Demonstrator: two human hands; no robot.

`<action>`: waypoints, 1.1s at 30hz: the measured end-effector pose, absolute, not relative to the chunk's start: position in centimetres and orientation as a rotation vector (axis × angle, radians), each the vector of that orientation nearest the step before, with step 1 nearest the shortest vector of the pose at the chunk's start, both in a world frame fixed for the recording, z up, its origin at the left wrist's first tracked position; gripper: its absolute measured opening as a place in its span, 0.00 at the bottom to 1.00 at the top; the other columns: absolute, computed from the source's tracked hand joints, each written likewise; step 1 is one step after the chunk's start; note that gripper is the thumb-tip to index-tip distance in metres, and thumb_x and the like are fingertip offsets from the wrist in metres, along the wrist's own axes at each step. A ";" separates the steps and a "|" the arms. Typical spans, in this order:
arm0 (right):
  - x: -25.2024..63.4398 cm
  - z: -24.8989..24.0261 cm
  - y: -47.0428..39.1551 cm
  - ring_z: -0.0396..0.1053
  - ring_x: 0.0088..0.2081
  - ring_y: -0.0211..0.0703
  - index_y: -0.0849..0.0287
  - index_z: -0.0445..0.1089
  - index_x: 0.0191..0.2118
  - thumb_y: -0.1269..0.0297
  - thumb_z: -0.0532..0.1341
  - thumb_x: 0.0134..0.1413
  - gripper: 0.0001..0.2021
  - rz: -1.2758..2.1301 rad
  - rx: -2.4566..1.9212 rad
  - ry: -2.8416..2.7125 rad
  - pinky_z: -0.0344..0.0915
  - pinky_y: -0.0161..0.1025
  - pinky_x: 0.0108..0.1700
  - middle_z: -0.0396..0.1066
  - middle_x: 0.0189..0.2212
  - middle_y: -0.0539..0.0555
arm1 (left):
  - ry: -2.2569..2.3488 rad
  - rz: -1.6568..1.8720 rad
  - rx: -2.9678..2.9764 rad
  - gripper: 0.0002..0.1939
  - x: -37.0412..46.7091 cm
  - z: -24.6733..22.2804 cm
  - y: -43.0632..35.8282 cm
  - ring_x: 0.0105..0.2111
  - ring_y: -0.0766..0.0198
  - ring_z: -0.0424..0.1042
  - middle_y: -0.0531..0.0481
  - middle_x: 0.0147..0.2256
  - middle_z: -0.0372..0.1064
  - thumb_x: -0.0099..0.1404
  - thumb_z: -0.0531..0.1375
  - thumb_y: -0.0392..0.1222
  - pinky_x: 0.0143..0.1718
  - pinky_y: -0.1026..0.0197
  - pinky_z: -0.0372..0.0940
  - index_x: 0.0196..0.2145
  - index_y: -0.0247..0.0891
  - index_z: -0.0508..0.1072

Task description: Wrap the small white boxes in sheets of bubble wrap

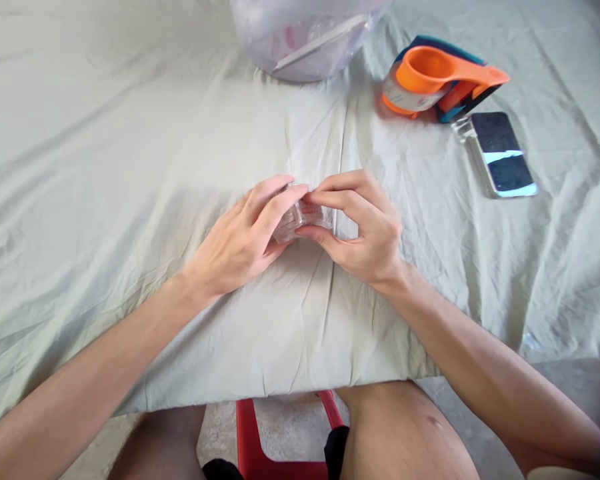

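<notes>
Stretching across nearly the whole view, a pale, wrinkled cloth [105,147] covered the table [220,363] in front of me. Beyond its near edge, down below, a grey floor [285,427] showed. My bare legs [405,433] stood apart at the bottom, with part of a red chair [245,433] visible between them. My forearms [105,360] slanted inward from the two lower corners.

At the top, cut off by the edge of view, stood a large translucent container [253,37]; a long pale strip [325,41] ran diagonally across its wall, and reddish shapes showed dimly there. To its right was an orange and teal tape dispenser [430,70], its printed roll facing me.

Close to the middle, my left hand [235,250] and right hand [367,237] met over the table. The left fingers curled over the far side of a small clear plastic packet [291,220], the thumb at its near side. The right fingers pinched its right end between thumb and forefinger. The packet had some red marks; what was inside I could not tell.

Nearer the right, below the dispenser, a phone [500,143] lay face up, its screen reflecting light. Smallest of all, a crumpled clear scrap [463,130] rested at its upper left corner.
</notes>
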State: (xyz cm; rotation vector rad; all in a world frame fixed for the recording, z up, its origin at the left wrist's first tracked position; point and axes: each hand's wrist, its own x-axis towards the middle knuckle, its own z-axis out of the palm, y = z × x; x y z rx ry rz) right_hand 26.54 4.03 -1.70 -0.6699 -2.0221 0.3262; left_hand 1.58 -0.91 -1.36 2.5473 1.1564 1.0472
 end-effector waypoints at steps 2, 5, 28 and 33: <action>26.5 -1.6 3.8 0.84 0.45 0.54 0.42 0.84 0.53 0.57 0.75 0.70 0.09 0.278 -0.666 -2.001 0.85 0.57 0.49 0.85 0.46 0.52 | 1.153 1.069 2.540 0.36 1.6 -1.3 -0.9 0.71 0.43 0.76 0.42 0.72 0.69 0.80 0.63 0.38 0.70 0.35 0.79 0.78 0.57 0.57; 26.4 -1.6 3.6 0.84 0.41 0.52 0.41 0.85 0.53 0.61 0.73 0.72 0.09 0.238 -0.616 -1.967 0.84 0.54 0.44 0.86 0.43 0.51 | 1.156 1.108 2.533 0.37 1.7 -1.2 -0.8 0.68 0.44 0.77 0.40 0.68 0.71 0.78 0.66 0.38 0.68 0.37 0.81 0.77 0.53 0.58; 26.0 -1.1 4.0 0.82 0.39 0.47 0.47 0.79 0.46 0.65 0.65 0.77 0.06 0.166 -0.548 -1.964 0.81 0.46 0.40 0.81 0.38 0.51 | 1.157 1.079 2.611 0.34 1.7 -1.5 -1.0 0.67 0.45 0.78 0.41 0.69 0.72 0.82 0.64 0.39 0.69 0.37 0.79 0.78 0.54 0.58; 25.9 -1.0 3.8 0.80 0.40 0.47 0.45 0.76 0.48 0.64 0.62 0.81 0.06 0.157 -0.567 -1.963 0.80 0.46 0.40 0.79 0.38 0.49 | 1.190 1.042 2.612 0.33 1.7 -1.4 -1.0 0.66 0.44 0.78 0.40 0.69 0.71 0.81 0.64 0.39 0.67 0.37 0.79 0.77 0.54 0.59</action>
